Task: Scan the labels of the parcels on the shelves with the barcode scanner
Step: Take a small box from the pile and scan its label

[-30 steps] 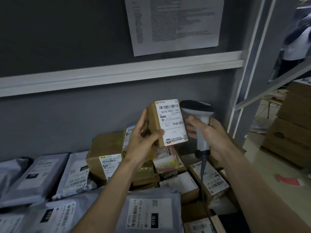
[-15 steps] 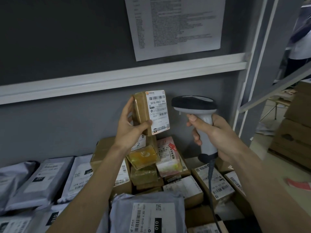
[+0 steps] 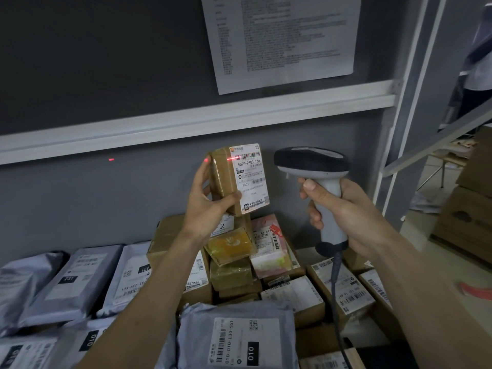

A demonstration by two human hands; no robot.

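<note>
Fingers (image 3: 203, 171) and thumb of the left hand (image 3: 205, 206) are curled round a small brown parcel (image 3: 226, 179), holding it upright above the heaped parcels on the shelf (image 3: 300, 253), its white label (image 3: 250, 177) facing the camera. Just to its right, the right hand (image 3: 343, 209) is wrapped round the handle of the barcode scanner (image 3: 314, 166), forefinger at the trigger. A red scan line lies across the top barcode of the label, and a red dot shows on the grey wall (image 3: 80, 198) at left.

Upright brown parcel (image 3: 226, 179), red beam across label (image 3: 250, 177) barcode, prob. mid-scan.
</note>
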